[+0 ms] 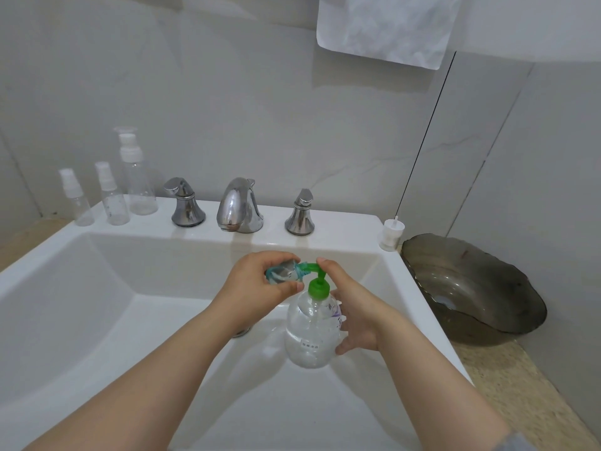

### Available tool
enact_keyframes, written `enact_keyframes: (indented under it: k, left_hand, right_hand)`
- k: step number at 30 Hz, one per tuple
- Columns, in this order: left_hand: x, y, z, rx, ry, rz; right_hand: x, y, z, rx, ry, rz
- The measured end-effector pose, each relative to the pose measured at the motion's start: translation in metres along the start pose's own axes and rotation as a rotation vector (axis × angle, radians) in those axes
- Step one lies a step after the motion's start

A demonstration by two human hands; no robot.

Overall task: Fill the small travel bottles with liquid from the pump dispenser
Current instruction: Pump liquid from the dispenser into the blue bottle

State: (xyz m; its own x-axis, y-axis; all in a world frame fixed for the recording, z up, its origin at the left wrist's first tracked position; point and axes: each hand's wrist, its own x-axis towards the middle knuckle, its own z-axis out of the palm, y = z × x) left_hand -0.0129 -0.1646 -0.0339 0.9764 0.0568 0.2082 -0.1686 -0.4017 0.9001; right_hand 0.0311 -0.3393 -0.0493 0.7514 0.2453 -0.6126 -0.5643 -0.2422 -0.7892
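Holding both things over the white sink (97, 288), we wrap our right hand (356, 320) round the clear pump dispenser (310, 336), fingers curled behind its body, thumb low on its side, forefinger (330, 266) laid on the green pump head (317, 285). Our left hand (257, 288) pinches a small travel bottle (281, 274), tipped on its side, its mouth touching the spout. The dispenser holds clear liquid and bears a small white label. The little bottle's base hides under our fingers; how full it is we cannot tell.
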Motion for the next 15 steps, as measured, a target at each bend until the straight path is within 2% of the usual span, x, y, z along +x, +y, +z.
enact_keyframes:
  k: [10,15]
  left_hand:
    - [0.0002,-0.0007,0.0002,-0.032,-0.012,-0.023]
    - [-0.0006,-0.0021,0.0004,-0.104,-0.072,-0.082]
  right_hand:
    - [0.0069,0.0039,0.0058,0.030,0.036,-0.031]
    - [0.0089,0.0052,0.0044,0.030,0.056,-0.061]
